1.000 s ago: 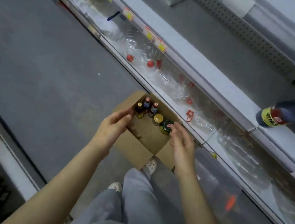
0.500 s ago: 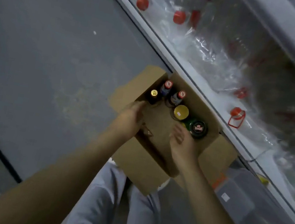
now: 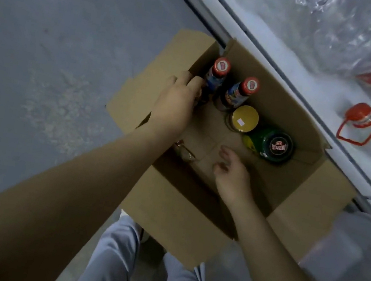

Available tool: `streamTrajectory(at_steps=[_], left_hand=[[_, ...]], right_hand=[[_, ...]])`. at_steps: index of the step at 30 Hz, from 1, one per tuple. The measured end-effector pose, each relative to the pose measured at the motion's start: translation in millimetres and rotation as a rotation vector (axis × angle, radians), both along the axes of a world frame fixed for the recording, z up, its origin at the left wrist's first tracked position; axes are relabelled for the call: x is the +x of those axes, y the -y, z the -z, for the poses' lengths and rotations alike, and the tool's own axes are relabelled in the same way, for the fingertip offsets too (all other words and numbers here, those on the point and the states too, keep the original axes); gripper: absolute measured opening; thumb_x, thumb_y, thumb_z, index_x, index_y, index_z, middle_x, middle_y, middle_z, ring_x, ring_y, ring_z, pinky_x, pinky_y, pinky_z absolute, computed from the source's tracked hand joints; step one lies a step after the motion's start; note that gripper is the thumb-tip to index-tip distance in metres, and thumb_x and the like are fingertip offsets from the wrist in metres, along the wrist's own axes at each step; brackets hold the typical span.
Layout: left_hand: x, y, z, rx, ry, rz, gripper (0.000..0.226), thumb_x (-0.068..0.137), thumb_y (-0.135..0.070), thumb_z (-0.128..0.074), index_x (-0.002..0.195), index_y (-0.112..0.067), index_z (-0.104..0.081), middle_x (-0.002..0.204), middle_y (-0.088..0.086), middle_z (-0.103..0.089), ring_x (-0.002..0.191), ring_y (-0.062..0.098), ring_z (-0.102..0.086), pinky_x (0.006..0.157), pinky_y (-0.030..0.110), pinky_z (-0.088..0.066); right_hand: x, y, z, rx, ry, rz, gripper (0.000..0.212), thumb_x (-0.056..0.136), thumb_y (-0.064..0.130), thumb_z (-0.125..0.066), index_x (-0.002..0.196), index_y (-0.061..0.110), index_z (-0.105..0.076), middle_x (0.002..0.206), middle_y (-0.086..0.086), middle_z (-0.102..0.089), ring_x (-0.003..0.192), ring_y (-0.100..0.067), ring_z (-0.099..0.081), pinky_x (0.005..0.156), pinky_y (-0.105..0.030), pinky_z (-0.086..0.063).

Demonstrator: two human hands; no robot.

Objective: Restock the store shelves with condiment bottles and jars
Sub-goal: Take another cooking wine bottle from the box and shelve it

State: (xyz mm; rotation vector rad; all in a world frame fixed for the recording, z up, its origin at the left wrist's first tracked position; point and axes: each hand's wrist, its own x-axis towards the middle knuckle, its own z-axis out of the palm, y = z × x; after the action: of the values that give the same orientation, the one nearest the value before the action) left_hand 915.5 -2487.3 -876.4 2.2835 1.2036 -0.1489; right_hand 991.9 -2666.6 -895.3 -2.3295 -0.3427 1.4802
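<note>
The red-capped bottle [image 3: 218, 72] stands straight up in the far left corner of the box [image 3: 167, 211]. The left hand [image 3: 175, 106] is nearest, fingers curled right beside it; I cannot tell if it grips. The right hand [image 3: 230, 172] hangs loose and empty

The left hand [image 3: 173, 106] now covers the yellow-capped bottle in the box's [image 3: 303, 209] far-left corner; the right hand [image 3: 230, 172] has drawn back from the green jar [image 3: 274, 145].

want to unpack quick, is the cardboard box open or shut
Open: the cardboard box flaps fold outward, red-capped bottles and jars show inside, and the left hand curls its fingers round a dark bottle there.
</note>
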Motion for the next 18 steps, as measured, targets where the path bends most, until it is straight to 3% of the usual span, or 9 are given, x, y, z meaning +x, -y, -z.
streamTrajectory(at_steps=[6, 8, 11, 13, 16, 18], left_hand=[[-16.2, 1.2, -19.9, 0.012, 0.032, 0.155, 0.038, 0.085, -0.007, -0.064, 0.123, -0.009, -0.056, 0.122, 0.012, -0.052, 0.109, 0.031, -0.049, 0.089, 0.038, -0.043], [-20.9, 0.4, -47.3, 0.023, 0.122, 0.168, 0.038, 0.077, -0.007, -0.073, 0.113, -0.005, -0.062, 0.109, 0.016, -0.058, 0.099, 0.036, -0.054, 0.080, 0.044, -0.047], [-24.5, -2.6, -110.4, 0.054, 0.283, 0.211, 0.034, 0.071, -0.016, -0.078, 0.102, -0.006, -0.066, 0.094, 0.011, -0.059, 0.086, 0.031, -0.055, 0.067, 0.031, -0.040], [-25.8, -6.4, -164.8, 0.055, 0.350, 0.255, 0.033, 0.075, -0.031, -0.070, 0.101, -0.011, -0.067, 0.089, 0.003, -0.056, 0.084, 0.023, -0.052, 0.066, 0.031, -0.040], [-23.2, -17.5, -257.2, -0.010, 0.415, 0.242, 0.043, 0.077, -0.049, -0.056, 0.102, -0.015, -0.067, 0.087, -0.007, -0.051, 0.082, 0.013, -0.047, 0.066, 0.030, -0.042], [-16.7, -24.5, -319.1, -0.035, 0.447, 0.239, 0.045, 0.078, -0.051, -0.055, 0.103, -0.017, -0.067, 0.089, -0.004, -0.055, 0.084, 0.014, -0.052, 0.068, 0.029, -0.045]], right_hand=[[-1.4, -5.7, -12.9, 0.020, 0.033, -0.053, 0.065, 0.091, 0.029, -0.060, 0.144, 0.045, -0.026, 0.145, 0.009, -0.046, 0.123, -0.022, -0.053, 0.094, -0.044, -0.051], [-0.2, -17.4, -27.2, 0.066, 0.051, -0.038, 0.079, 0.087, 0.032, -0.066, 0.146, 0.048, -0.016, 0.152, 0.009, -0.036, 0.131, -0.022, -0.045, 0.100, -0.041, -0.045], [0.4, -45.6, -66.7, 0.249, 0.065, -0.061, 0.094, 0.082, 0.027, -0.074, 0.152, 0.038, -0.012, 0.159, 0.009, -0.020, 0.144, -0.013, -0.023, 0.109, -0.032, -0.029], [1.2, -60.4, -105.3, 0.353, 0.084, -0.139, 0.091, 0.077, 0.031, -0.078, 0.149, 0.037, -0.023, 0.155, 0.010, -0.029, 0.142, -0.009, -0.027, 0.112, -0.033, -0.032], [3.6, -65.0, -183.8, 0.428, 0.081, -0.114, 0.066, 0.074, 0.036, -0.081, 0.128, 0.044, -0.043, 0.128, 0.022, -0.054, 0.122, -0.001, -0.048, 0.093, -0.020, -0.044], [6.1, -62.3, -246.5, 0.459, 0.066, -0.057, 0.059, 0.071, 0.043, -0.081, 0.119, 0.048, -0.048, 0.119, 0.023, -0.060, 0.114, 0.000, -0.056, 0.092, -0.027, -0.049]])
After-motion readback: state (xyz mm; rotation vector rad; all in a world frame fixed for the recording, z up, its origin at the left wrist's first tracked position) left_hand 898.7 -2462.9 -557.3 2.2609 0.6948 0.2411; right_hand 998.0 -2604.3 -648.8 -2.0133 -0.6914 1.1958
